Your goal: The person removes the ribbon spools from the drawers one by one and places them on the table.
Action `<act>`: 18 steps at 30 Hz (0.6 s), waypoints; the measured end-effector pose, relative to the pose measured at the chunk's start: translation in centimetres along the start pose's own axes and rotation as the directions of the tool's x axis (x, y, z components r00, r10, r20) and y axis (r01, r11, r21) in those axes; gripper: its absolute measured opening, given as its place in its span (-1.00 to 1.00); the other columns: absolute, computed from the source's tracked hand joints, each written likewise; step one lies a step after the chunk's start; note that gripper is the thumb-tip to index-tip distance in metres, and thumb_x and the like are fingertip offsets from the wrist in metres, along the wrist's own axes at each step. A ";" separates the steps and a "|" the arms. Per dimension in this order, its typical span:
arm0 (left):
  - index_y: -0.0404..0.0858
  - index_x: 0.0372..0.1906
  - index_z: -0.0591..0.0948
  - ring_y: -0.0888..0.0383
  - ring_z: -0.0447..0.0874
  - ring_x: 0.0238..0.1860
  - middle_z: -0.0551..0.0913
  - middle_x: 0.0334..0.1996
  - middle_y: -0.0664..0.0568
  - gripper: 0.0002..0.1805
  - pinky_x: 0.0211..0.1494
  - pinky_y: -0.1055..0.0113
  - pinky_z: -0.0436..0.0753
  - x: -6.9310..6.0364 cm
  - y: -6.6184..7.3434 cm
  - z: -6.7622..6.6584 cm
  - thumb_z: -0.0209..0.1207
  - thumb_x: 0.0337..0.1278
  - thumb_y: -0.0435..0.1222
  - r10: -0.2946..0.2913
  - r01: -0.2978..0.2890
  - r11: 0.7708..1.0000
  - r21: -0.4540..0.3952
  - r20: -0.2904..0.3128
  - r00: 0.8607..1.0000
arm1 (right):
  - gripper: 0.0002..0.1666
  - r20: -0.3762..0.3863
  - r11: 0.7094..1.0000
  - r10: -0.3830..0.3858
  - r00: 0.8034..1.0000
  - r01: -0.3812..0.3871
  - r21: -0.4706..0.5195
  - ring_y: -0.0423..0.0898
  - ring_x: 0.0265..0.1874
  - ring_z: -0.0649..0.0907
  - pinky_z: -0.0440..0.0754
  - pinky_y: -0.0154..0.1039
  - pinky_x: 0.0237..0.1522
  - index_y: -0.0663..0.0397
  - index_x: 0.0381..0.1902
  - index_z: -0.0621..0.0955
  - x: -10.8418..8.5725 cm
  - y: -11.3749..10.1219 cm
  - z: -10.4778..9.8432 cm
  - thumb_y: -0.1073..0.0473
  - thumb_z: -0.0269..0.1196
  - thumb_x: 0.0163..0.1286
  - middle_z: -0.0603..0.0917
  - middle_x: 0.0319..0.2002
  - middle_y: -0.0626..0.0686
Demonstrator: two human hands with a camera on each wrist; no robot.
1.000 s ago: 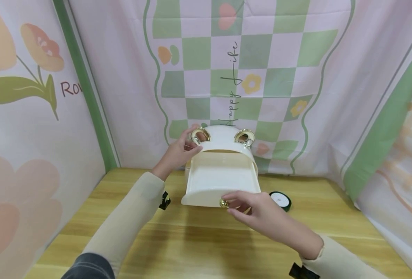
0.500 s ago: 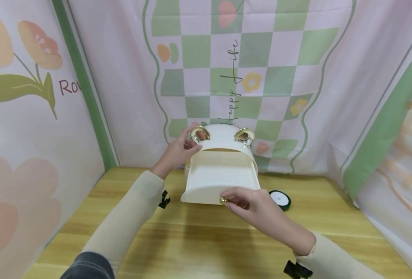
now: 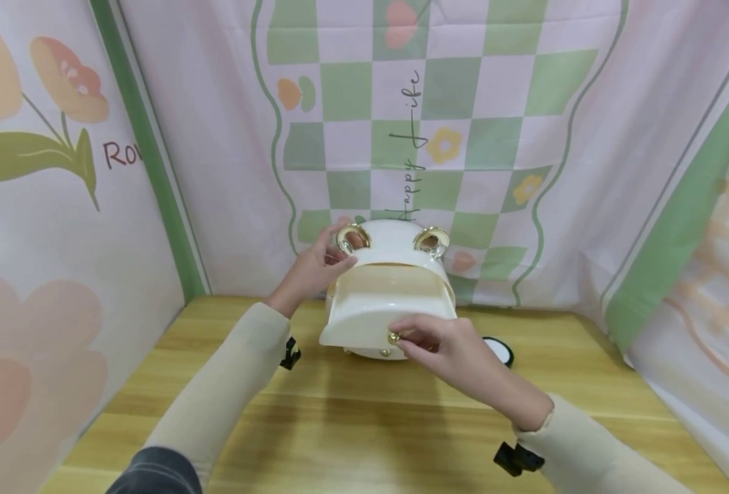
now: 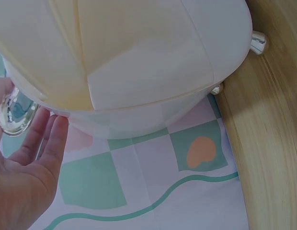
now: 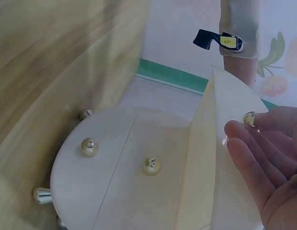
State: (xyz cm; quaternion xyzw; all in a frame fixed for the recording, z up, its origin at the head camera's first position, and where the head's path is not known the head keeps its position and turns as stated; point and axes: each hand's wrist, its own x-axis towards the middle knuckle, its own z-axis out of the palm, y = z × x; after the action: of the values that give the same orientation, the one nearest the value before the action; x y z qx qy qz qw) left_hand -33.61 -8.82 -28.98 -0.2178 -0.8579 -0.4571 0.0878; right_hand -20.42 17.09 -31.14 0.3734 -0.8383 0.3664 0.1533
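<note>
A white drawer box (image 3: 395,240) with two gold rings on top stands at the back of the table. Its top drawer (image 3: 355,324) juts out, showing part of its pale inside. My right hand (image 3: 447,350) pinches that drawer's gold knob (image 5: 250,120) between thumb and fingers. Below it, in the right wrist view, the lower drawers are in, each with a gold knob (image 5: 152,166). My left hand (image 3: 318,271) holds the box's upper left corner around the left gold ring (image 3: 353,240), thumb in front. Its fingertips touch the box side in the left wrist view.
A flat round spool (image 3: 502,350), white-faced with a dark green rim, lies right of the box, partly hidden by my right hand. The wooden table (image 3: 364,425) ends at a printed cloth backdrop (image 3: 395,144) close behind the box.
My right hand has moved the top drawer inward and up in view. Less of its inside shows, and a lower knob has come into sight. My left hand keeps its place.
</note>
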 end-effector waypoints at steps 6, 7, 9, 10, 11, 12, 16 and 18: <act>0.33 0.55 0.09 0.04 0.61 -0.07 0.62 -0.12 -0.01 -0.20 0.04 0.11 0.64 0.0 0.2 0.0 0.24 0.38 -0.09 -0.002 0.002 1.000 0.004 -0.006 1.000 | -0.73 -0.001 0.999 0.038 0.999 -0.038 -0.021 -0.33 -0.34 0.73 0.71 -0.33 -0.34 -0.03 -0.02 0.73 0.7 0.2 -0.2 0.29 0.38 0.34 0.78 -0.22 -0.14; 0.33 0.55 0.09 0.03 0.61 -0.07 0.62 -0.12 -0.01 -0.20 0.04 0.10 0.64 0.0 0.2 0.0 0.24 0.37 -0.09 -0.003 0.003 1.000 0.004 -0.006 1.000 | -0.73 -0.002 0.999 0.044 0.999 -0.044 -0.029 -0.33 -0.34 0.73 0.71 -0.33 -0.35 -0.03 -0.01 0.73 0.9 0.3 -0.2 0.28 0.38 0.34 0.78 -0.22 -0.15; 0.33 0.55 0.09 0.03 0.62 -0.07 0.62 -0.12 -0.02 -0.20 0.05 0.10 0.64 0.0 0.2 0.0 0.24 0.37 -0.09 -0.007 0.007 1.000 0.007 -0.005 1.000 | -0.74 -0.004 0.997 0.056 0.998 -0.056 -0.047 -0.34 -0.35 0.72 0.70 -0.34 -0.35 -0.04 -0.02 0.74 1.2 0.4 -0.1 0.27 0.38 0.35 0.78 -0.23 -0.15; 0.33 0.55 0.09 0.03 0.62 -0.06 0.62 -0.12 -0.02 -0.20 0.05 0.10 0.64 0.0 0.2 0.0 0.24 0.37 -0.10 -0.009 0.009 1.000 0.008 -0.003 1.000 | -0.75 -0.004 0.997 0.060 0.998 -0.060 -0.052 -0.34 -0.35 0.72 0.71 -0.34 -0.34 -0.03 -0.02 0.74 1.3 0.5 -0.1 0.27 0.38 0.35 0.78 -0.23 -0.15; 0.33 0.55 0.09 0.03 0.62 -0.06 0.62 -0.12 -0.02 -0.20 0.05 0.10 0.64 0.0 0.2 0.0 0.24 0.37 -0.10 -0.009 0.009 1.000 0.010 -0.001 1.000 | -0.75 -0.005 0.996 0.064 0.998 -0.064 -0.058 -0.34 -0.35 0.72 0.71 -0.33 -0.34 -0.03 -0.02 0.74 1.5 0.6 -0.1 0.26 0.37 0.35 0.78 -0.23 -0.15; 0.33 0.55 0.09 0.02 0.62 -0.07 0.63 -0.12 -0.01 -0.20 0.05 0.10 0.64 0.0 0.2 -0.1 0.24 0.37 -0.10 -0.009 0.009 1.000 0.012 -0.001 1.000 | -0.75 -0.006 0.996 0.067 0.998 -0.068 -0.062 -0.34 -0.35 0.72 0.71 -0.33 -0.33 -0.02 -0.02 0.74 1.7 0.7 -0.1 0.26 0.37 0.36 0.78 -0.23 -0.14; 0.32 0.55 0.09 0.02 0.63 -0.07 0.63 -0.13 -0.02 -0.19 0.06 0.06 0.63 0.1 0.3 -0.1 0.25 0.36 -0.10 -0.002 0.002 1.000 0.020 0.001 1.000 | -0.74 -0.012 0.995 0.074 0.997 -0.075 -0.061 -0.30 -0.35 0.72 0.71 -0.32 -0.33 0.02 0.00 0.73 2.4 1.3 -0.2 0.27 0.36 0.36 0.78 -0.22 -0.11; 0.32 0.55 0.09 0.01 0.63 -0.08 0.63 -0.14 -0.02 -0.19 0.06 0.05 0.63 0.1 0.3 -0.2 0.25 0.36 -0.09 0.000 0.000 1.000 0.025 0.000 1.000 | -0.73 -0.017 0.995 0.077 0.997 -0.078 -0.056 -0.28 -0.36 0.73 0.70 -0.31 -0.33 0.04 0.02 0.73 2.7 1.6 -0.2 0.28 0.36 0.36 0.78 -0.22 -0.08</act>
State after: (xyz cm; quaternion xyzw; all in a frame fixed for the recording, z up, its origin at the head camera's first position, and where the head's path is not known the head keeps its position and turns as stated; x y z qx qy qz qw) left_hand -33.57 -8.81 -28.63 -0.2165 -0.8635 -0.4465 0.0905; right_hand -23.39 16.56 -30.41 0.3334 -0.8612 0.3507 0.1556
